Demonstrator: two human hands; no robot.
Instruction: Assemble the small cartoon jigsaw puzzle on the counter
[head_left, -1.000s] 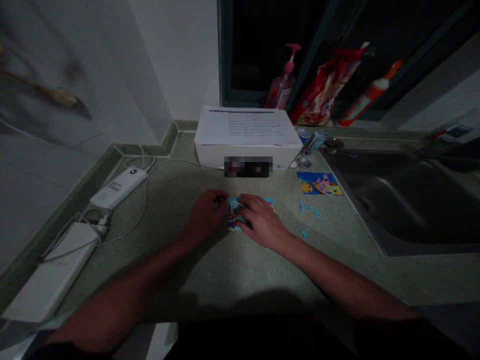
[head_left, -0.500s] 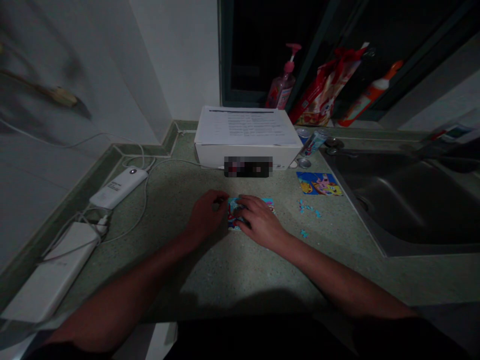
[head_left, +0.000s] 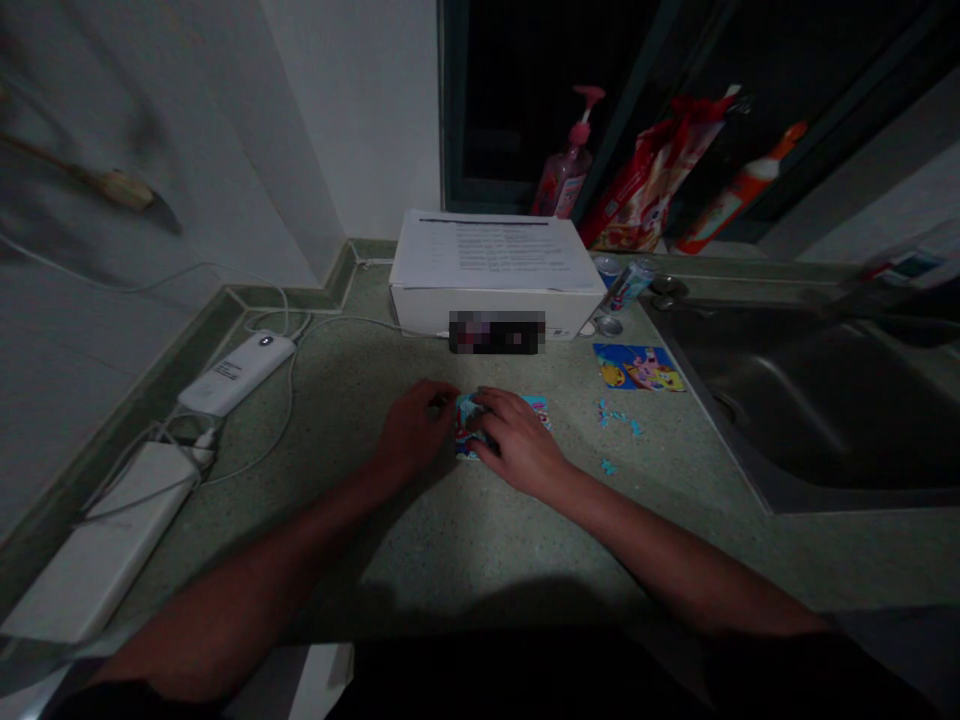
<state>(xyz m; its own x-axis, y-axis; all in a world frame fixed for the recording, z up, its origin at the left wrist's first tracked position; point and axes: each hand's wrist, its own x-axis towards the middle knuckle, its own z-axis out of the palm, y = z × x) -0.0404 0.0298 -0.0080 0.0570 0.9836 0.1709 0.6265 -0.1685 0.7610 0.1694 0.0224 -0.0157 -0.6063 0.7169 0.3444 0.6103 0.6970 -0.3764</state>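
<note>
A colourful jigsaw puzzle (head_left: pixel 538 406) lies flat on the counter, partly covered by my hands. At its left edge, my left hand (head_left: pixel 417 426) is curled, with fingertips and thumb against the border. My right hand (head_left: pixel 517 436) rests over the puzzle's middle, fingers bent and apart, fingertips down on its surface. No loose piece shows between the right fingers, though their tips are partly hidden. To the right lie several small light-blue puzzle pieces (head_left: pixel 619 416), with another piece (head_left: pixel 607 466) nearer me. Behind them is a blue cartoon picture card (head_left: pixel 639 368).
A white box (head_left: pixel 495 262) topped with printed paper stands behind, a dark phone-like object (head_left: pixel 495 338) before it. Cans (head_left: pixel 628 286) are beside the box. The sink (head_left: pixel 817 400) is right; a white power bank (head_left: pixel 237 374), cables and a white power strip (head_left: pixel 112 540) are left.
</note>
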